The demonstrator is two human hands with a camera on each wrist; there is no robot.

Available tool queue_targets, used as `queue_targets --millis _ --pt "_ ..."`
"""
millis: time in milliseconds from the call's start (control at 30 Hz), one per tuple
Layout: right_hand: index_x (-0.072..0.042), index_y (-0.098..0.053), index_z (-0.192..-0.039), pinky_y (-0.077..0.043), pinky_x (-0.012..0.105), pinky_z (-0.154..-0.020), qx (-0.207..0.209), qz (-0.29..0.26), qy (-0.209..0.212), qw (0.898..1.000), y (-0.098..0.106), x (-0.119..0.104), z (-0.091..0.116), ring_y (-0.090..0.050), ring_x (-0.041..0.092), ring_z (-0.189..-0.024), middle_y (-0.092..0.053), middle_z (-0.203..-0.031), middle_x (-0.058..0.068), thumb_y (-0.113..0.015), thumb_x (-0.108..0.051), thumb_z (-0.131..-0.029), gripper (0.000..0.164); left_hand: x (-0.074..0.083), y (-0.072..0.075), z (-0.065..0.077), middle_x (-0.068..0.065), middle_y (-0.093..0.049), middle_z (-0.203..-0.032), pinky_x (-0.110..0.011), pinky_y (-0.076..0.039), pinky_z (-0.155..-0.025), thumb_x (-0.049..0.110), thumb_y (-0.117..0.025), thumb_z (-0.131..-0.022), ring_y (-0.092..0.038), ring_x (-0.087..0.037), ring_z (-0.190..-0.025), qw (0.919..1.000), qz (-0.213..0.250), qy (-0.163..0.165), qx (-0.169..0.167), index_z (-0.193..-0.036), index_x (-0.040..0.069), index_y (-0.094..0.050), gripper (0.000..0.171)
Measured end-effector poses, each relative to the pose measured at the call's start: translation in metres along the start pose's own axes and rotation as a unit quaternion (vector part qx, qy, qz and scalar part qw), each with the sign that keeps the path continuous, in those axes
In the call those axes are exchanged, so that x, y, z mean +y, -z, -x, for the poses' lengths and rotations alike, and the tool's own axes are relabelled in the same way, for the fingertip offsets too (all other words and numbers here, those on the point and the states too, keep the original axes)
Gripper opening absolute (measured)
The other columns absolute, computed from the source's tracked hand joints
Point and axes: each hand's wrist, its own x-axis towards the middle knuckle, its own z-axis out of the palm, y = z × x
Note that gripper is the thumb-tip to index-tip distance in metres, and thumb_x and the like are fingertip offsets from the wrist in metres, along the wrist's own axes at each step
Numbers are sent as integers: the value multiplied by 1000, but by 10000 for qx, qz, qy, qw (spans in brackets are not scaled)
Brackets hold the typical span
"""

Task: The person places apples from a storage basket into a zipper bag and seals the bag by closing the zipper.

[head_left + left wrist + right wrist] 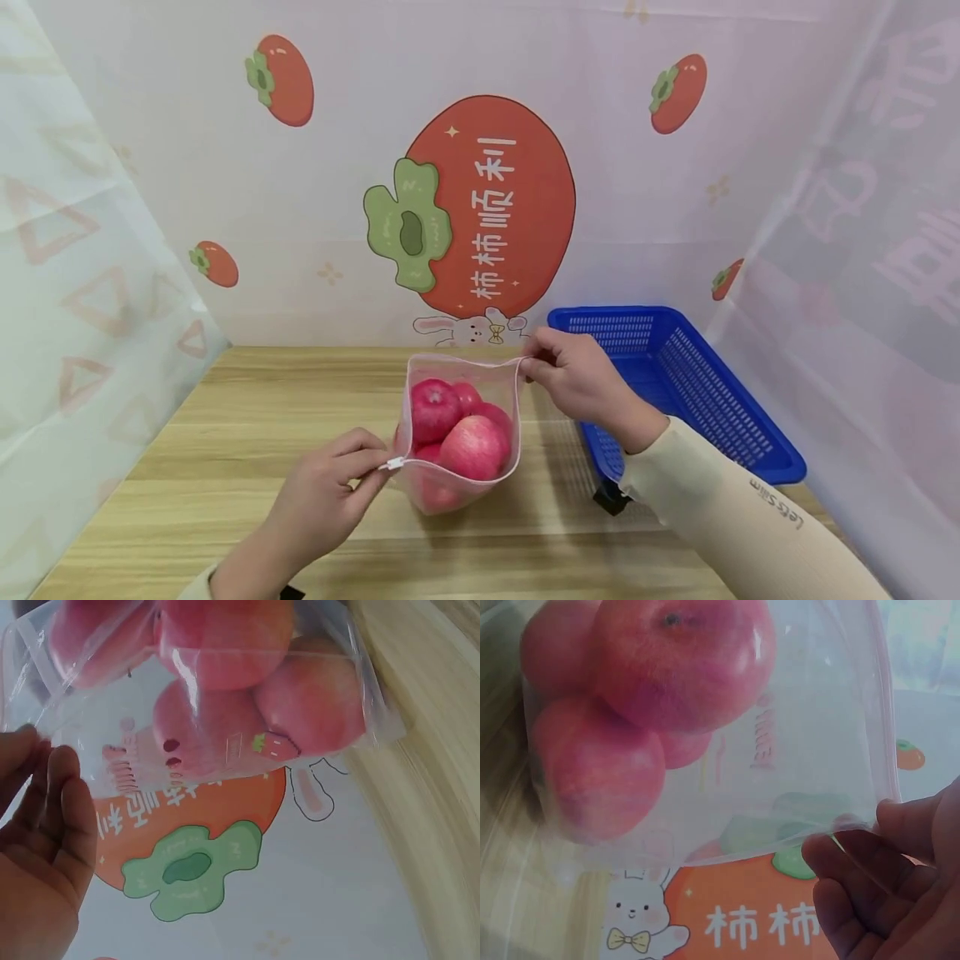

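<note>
A clear zip bag [480, 492] with a white slider [395, 462] stands on the wooden table, its mouth spread wide. Several red apples [474, 447] fill its lower part. My left hand [318, 492] pinches the near left corner of the mouth, at the slider. At the far right corner, my right hand [577, 379] pinches the rim between thumb and fingers. Through the film, the left wrist view shows apples [225, 645] and small printed pictures. In the right wrist view, the thumb and fingertips hold the bag's edge [885, 750] beside the apples [682, 660].
To the right, a blue plastic basket [738, 417] sits partly behind the right forearm. The wooden table [247, 433] ends at a white backdrop [322, 167] printed with persimmons and a rabbit. Hanging sheets close off the left and right sides.
</note>
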Motion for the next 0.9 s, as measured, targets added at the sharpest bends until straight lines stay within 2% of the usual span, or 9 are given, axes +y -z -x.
queue_targets --millis 100,167,233,300,400,533,733,800,900 --pt "-18 -67 -87 -49 35 -60 108 129 -190 9997 6 3 1 -54 19 -71 -64 -80 -6 -68 -12 -96 11 -4 5 -2 5 -68 -88 -14 -48 -60 7 -77 -86 -61 -5 -71 9977 -113 272 604 -87 11 -79 4" --pt "-19 -67 -87 -46 36 -60 249 248 -366 9987 11 6 2 -52 20 -71 -63 -79 -4 -68 -14 -96 10 -5 11 -5 5 -70 -86 -13 -48 -64 -2 -81 -77 -63 -4 -74 9903 -225 910 1025 -85 11 -79 16" --pt "-19 -68 -88 -44 36 -59 375 282 -579 9972 17 9 3 -50 21 -70 -62 -78 -2 -67 -16 -97 9 -6 17 -9 7 -72 -85 -12 -47 -66 -1 -83 -77 -63 -2 -75 9731 -165 1859 1348 -85 12 -79 15" --pt "-18 -69 -89 -42 36 -58 426 276 -711 9962 23 11 5 -49 22 -68 -61 -78 -1 -67 -16 -97 8 -5 20 -14 7 -73 -85 -12 -49 -70 2 -80 -83 -64 -2 -78 9500 211 2726 1511 -87 10 -79 9" --pt "-17 -70 -88 -43 36 -58 294 163 -763 9965 27 11 7 -50 23 -68 -63 -79 2 -68 -15 -96 8 -4 19 -19 3 -73 -84 -15 -51 -72 7 -76 -89 -66 -5 -80 9228 777 3446 1538 -92 7 -79 4" --pt "-17 -69 -85 -45 36 -58 56 173 -757 9970 29 10 9 -51 24 -69 -64 -79 3 -68 -14 -95 11 -2 14 -22 -4 -72 -80 -19 -54 -73 4 -71 -92 -67 -9 -79 9179 1219 3478 1473 -94 1 -77 7" --pt "-16 -71 -83 -45 36 -56 10 431 -912 9949 34 7 12 -50 23 -67 -63 -76 0 -68 -16 -95 12 3 6 -24 -7 -71 -76 -20 -55 -71 -5 -69 -91 -68 -12 -74 9144 1686 3237 1749 -95 -4 -73 6" --pt "-15 -72 -86 -48 36 -60 67 657 -751 9950 33 3 11 -53 21 -71 -64 -80 -1 -68 -18 -95 10 6 4 -28 -4 -71 -76 -18 -54 -68 -5 -70 -90 -68 -10 -73 9233 1550 3038 1764 -94 -3 -74 6" --pt "-12 -73 -95 -52 40 -73 254 1101 -166 9935 28 -10 12 -59 20 -82 -67 -92 1 -68 -18 -93 8 13 -2 -35 -2 -71 -77 -17 -53 -65 -7 -73 -86 -66 -9 -72 9469 1200 2430 1732 -93 2 -76 11"
